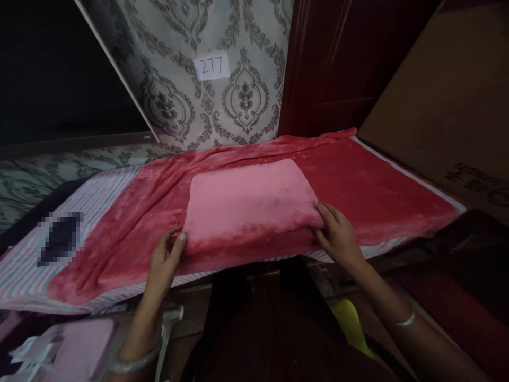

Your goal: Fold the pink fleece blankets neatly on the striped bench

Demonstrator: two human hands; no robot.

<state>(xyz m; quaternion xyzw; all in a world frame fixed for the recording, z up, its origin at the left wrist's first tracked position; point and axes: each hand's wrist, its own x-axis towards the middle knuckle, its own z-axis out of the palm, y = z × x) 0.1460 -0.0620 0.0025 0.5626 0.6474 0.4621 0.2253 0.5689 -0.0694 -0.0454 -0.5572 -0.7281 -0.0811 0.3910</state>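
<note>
A pink plush cloth (246, 199), roughly rectangular, lies spread over a red plush blanket (350, 183). Its near edge is darker red and curls downward. My left hand (165, 257) grips the cloth's near left corner, with the thumb on top and the fingers bent beside it. At the near right corner, my right hand (338, 233) pinches the edge between thumb and fingers. Both arms reach in from below, and the undersides of the fingertips are partly hidden by the fabric.
The red blanket covers a striped sheet (107, 193), bunched along its back and left. A blurred dark item (61, 239) lies at left. Behind are a large dark screen (67, 74), a patterned wall with a paper label (212, 66), and a cardboard box (449, 106) at right.
</note>
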